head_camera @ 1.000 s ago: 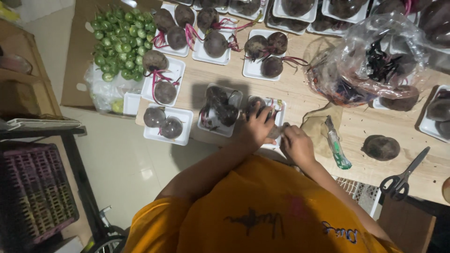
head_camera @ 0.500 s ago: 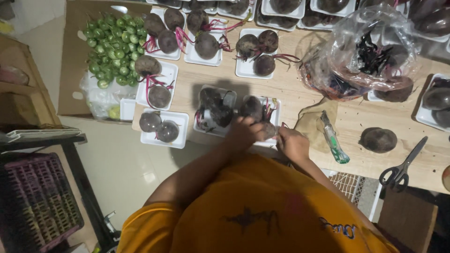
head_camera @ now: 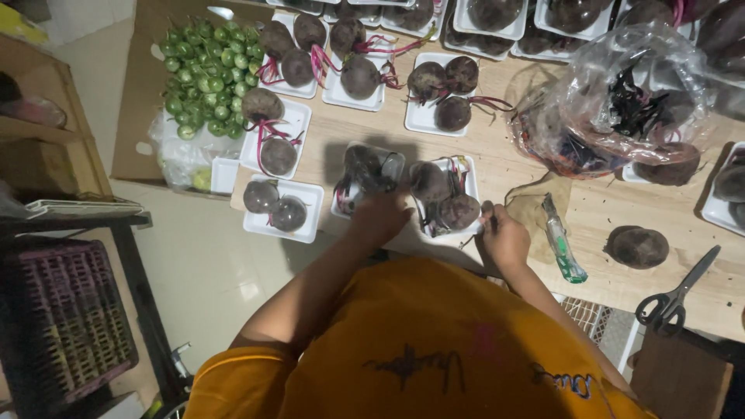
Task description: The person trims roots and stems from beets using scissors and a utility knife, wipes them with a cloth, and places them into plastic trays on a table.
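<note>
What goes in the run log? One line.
left hand: on wrapped beet tray | right hand: at second beet tray | knife, scissors: idle on table

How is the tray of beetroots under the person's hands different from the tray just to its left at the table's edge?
The tray under the hands is covered in shiny clear film; the left tray is open, with no film showing. The left hand and right hand work at the wrapped tray's near edge, while the open tray sits untouched. The wrapped tray's beetroots keep visible pink stems; the open one's look trimmed. Both are white trays holding dark beetroots.

dark purple beets (head_camera: 446, 195) — white trays (head_camera: 309, 194), orange shirt (head_camera: 434, 341)
</note>
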